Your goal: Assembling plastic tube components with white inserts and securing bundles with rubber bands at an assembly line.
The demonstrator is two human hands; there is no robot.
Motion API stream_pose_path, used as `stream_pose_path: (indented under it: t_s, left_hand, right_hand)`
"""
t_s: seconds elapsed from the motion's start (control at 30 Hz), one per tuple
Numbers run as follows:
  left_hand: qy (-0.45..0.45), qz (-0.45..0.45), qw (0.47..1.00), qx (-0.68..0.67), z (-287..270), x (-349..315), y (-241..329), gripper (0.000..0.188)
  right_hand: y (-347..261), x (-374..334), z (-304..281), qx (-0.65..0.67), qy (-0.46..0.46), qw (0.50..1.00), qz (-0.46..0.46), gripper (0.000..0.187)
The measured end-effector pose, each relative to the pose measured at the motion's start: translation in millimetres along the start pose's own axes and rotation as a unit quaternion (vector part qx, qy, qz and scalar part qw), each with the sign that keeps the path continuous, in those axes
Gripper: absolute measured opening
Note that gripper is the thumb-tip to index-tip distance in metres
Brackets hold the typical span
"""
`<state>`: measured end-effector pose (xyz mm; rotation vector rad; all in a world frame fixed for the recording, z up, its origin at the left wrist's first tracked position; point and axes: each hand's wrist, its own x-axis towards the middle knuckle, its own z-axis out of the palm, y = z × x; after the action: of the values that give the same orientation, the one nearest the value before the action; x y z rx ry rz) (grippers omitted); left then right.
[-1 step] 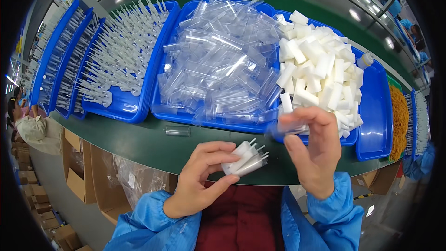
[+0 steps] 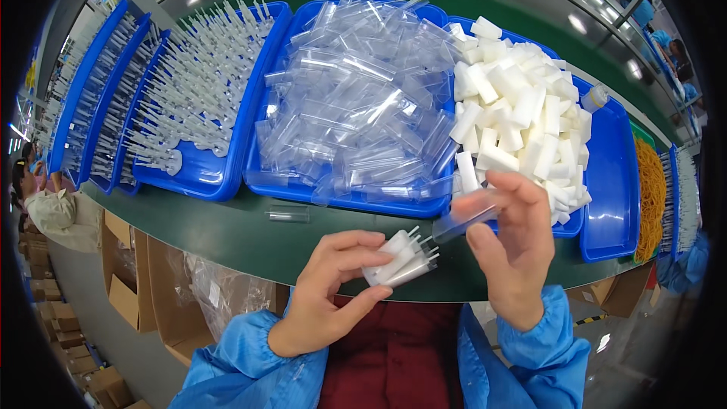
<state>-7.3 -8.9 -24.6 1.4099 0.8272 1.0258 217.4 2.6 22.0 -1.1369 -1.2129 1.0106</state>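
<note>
Between the thumb and fingers of my left hand (image 2: 331, 285) is a small white assembly (image 2: 394, 261), with thin white prongs pointing right and what looks like a clear sleeve around part of it. My right hand (image 2: 517, 250) pinches a clear plastic tube (image 2: 466, 217) between thumb and fingers. That tube is slightly blurred and slants down toward the prong tips; I cannot tell whether it touches them. A single clear tube (image 2: 288, 213) lies on the green tabletop to the left of my hands.
Behind my hands stand blue trays with clear tubes (image 2: 352, 106) and white foam blocks (image 2: 522, 106). Stacked trays of white pronged parts (image 2: 204, 76) are at left. To the right are a blue tray (image 2: 609, 197) and orange rubber bands (image 2: 649, 197). Cardboard boxes (image 2: 170, 295) sit below the table edge.
The clear tube in my right hand has swung into a slant and its end is nearer the prongs. My left hand has hardly moved.
</note>
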Motion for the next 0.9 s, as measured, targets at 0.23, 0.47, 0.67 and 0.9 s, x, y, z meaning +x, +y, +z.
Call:
stream_pose_path:
  t_s: [0.23,0.47,0.67,0.9]
  left_hand:
    - [-0.039,0.019,0.994,0.099,11.7,5.5,5.7,0.048]
    - [-0.022,0.013,0.996,0.082,20.4,7.1,1.7,0.043]
    - [-0.045,-0.073,0.992,-0.088,21.0,10.2,1.1,0.035]
    - [-0.072,-0.060,0.995,-0.018,22.1,12.0,2.8,0.034]
  right_hand:
    - [10.9,-22.3,-5.8,0.045,0.064,0.996,0.049,0.038]
    - [21.1,-38.1,-12.3,-0.088,0.025,0.996,-0.007,0.035]
    - [28.3,-42.1,-13.1,-0.090,0.031,0.994,-0.048,0.033]
    - [22.1,-39.5,-16.9,-0.115,-0.002,0.991,-0.074,0.033]
